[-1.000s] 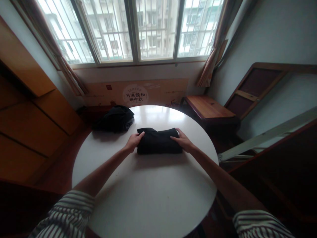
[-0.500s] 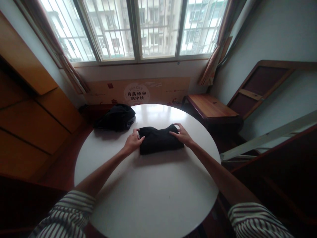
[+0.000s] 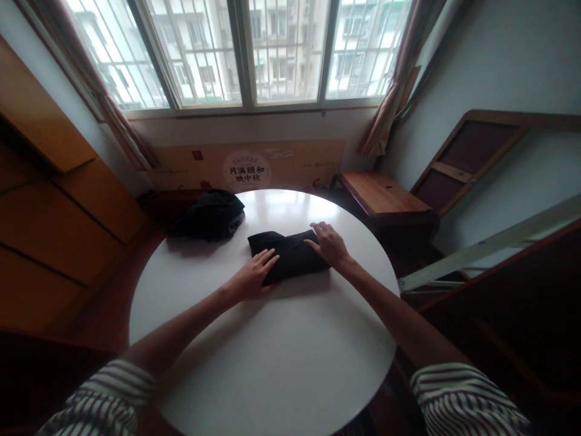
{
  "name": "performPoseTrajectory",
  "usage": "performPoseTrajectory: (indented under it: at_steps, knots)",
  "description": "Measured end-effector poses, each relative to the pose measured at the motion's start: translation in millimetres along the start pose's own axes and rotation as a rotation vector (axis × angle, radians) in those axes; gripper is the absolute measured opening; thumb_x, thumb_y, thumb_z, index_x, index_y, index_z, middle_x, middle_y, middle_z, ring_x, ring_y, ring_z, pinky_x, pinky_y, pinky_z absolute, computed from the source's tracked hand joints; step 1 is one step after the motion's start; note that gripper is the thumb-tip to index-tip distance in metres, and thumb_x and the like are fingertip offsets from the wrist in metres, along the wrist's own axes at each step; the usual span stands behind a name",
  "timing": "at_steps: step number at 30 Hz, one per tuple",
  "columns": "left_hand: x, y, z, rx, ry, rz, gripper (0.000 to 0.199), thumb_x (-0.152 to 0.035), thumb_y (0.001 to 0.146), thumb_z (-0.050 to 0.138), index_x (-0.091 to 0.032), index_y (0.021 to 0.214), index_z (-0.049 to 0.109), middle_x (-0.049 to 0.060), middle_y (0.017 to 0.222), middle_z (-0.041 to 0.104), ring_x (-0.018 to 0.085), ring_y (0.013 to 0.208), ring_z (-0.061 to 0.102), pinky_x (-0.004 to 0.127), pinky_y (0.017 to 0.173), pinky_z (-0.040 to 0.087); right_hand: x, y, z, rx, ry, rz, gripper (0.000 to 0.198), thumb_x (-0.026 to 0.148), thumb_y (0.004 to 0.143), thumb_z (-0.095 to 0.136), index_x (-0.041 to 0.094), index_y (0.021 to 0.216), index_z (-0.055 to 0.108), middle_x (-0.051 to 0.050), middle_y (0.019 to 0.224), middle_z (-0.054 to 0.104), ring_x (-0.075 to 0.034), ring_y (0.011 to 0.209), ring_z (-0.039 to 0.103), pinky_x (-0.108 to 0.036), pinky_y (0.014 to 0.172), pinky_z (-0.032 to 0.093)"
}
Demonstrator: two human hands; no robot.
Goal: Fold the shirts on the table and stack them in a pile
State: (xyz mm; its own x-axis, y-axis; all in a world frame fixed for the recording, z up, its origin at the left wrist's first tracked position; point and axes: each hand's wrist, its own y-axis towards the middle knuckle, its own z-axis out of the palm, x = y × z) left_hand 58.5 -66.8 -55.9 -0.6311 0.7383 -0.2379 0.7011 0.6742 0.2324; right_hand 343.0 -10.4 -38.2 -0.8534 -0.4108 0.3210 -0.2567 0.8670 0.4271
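Observation:
A folded black garment [image 3: 295,254] lies as a flat bundle on the round white table [image 3: 281,357]. My left hand [image 3: 252,275] rests on its left front part, fingers stretched out over the cloth. The thumb of that hand is low, close to the tabletop. At the bundle's right end is my right hand [image 3: 331,245], its thumb on the cloth and apart from the fingers, which reach to the far corner. The exact kind of garment cannot be made out in its folded state.
A heap of black cloth [image 3: 209,215] sits at the table's far left edge. Beyond the table to the right stands a low wooden stool or bench [image 3: 385,194]. Wooden cabinets [image 3: 54,212] line the left, and a barred window [image 3: 245,54] is ahead.
My left hand has let go of the bundle's left edge and moved forward-right onto its near side, laid flat. My right hand has loosened at the right end. The bundle's near-left corner is now covered.

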Motion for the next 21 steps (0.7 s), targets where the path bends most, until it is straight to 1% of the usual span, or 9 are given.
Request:
performPoseTrajectory:
  at_steps: [2,4,6,8,11,15,18,20,21]
  knots:
    - [7,-14,-3,-0.022,-0.013,0.055,0.07,-0.03,0.086,0.064,-0.012,0.147,0.036,0.024,0.153,0.036,0.038,0.141,0.036,0.054,0.111,0.038,12,-11,-7,0.06,0.037,-0.255,0.046,0.04,0.093,0.059,0.017,0.132,0.055,-0.019,0.125,0.062,-0.034,0.116,0.056,-0.051,0.098,0.046]
    - [13,-24,-7,-0.035,-0.011,0.087,0.069,-0.024,0.085,0.062,-0.012,0.147,0.035,0.025,0.152,0.037,0.037,0.139,0.039,0.053,0.11,0.041,21,-24,-8,0.195,0.088,-0.47,0.056,0.046,0.09,0.063,0.02,0.138,0.051,-0.016,0.135,0.058,-0.033,0.126,0.051,-0.052,0.105,0.041]
    - [18,-29,-8,-0.047,-0.004,0.102,0.069,-0.021,0.084,0.061,-0.011,0.147,0.035,0.025,0.149,0.04,0.036,0.136,0.043,0.052,0.108,0.044,25,-33,-4,0.294,0.081,-0.547,0.067,0.046,0.085,0.067,0.023,0.145,0.046,-0.014,0.145,0.051,-0.035,0.135,0.043,-0.056,0.109,0.036]
    - [22,-27,-8,-0.071,-0.01,0.119,0.067,-0.019,0.083,0.06,-0.011,0.146,0.036,0.025,0.146,0.045,0.035,0.132,0.048,0.05,0.105,0.047,25,-39,3,0.308,0.034,-0.508,0.07,0.038,0.083,0.068,0.02,0.147,0.044,-0.017,0.148,0.047,-0.037,0.137,0.041,-0.059,0.109,0.034]
    - [26,-22,-3,-0.147,-0.058,0.137,0.062,-0.015,0.081,0.059,-0.013,0.141,0.042,0.021,0.135,0.056,0.032,0.123,0.056,0.048,0.101,0.048,22,-39,9,0.3,-0.011,-0.456,0.068,0.022,0.079,0.064,0.012,0.144,0.046,-0.021,0.143,0.051,-0.037,0.132,0.047,-0.055,0.108,0.037]
    - [23,-14,-6,-0.38,-0.177,-0.025,0.048,-0.019,0.088,0.055,-0.015,0.134,0.045,0.016,0.119,0.063,0.026,0.109,0.063,0.042,0.094,0.05,31,-34,-5,0.315,0.081,-0.347,0.06,0.012,0.081,0.054,0.012,0.141,0.048,-0.019,0.127,0.063,-0.032,0.111,0.063,-0.046,0.093,0.05]
    - [18,-1,-37,-0.526,-0.257,-0.115,0.043,-0.025,0.096,0.046,-0.013,0.137,0.042,0.013,0.108,0.065,0.02,0.091,0.065,0.032,0.083,0.051,52,-32,-29,0.286,0.334,-0.173,0.049,0.022,0.088,0.054,0.015,0.136,0.051,-0.012,0.1,0.071,-0.026,0.084,0.068,-0.04,0.077,0.053]
    - [17,17,-71,-0.538,-0.285,-0.136,0.043,-0.029,0.099,0.042,-0.012,0.138,0.043,0.008,0.095,0.067,0.016,0.077,0.062,0.028,0.076,0.049,70,-32,-45,0.324,0.646,-0.055,0.045,0.031,0.087,0.059,0.018,0.13,0.052,-0.005,0.09,0.07,-0.021,0.076,0.066,-0.034,0.071,0.054]
    - [19,27,-88,-0.505,-0.296,-0.146,0.043,-0.031,0.099,0.042,-0.012,0.137,0.045,0.006,0.089,0.067,0.015,0.072,0.06,0.027,0.074,0.048,78,-32,-51,0.367,0.833,0.018,0.044,0.034,0.086,0.062,0.02,0.127,0.053,-0.003,0.089,0.07,-0.019,0.075,0.066,-0.032,0.069,0.054]
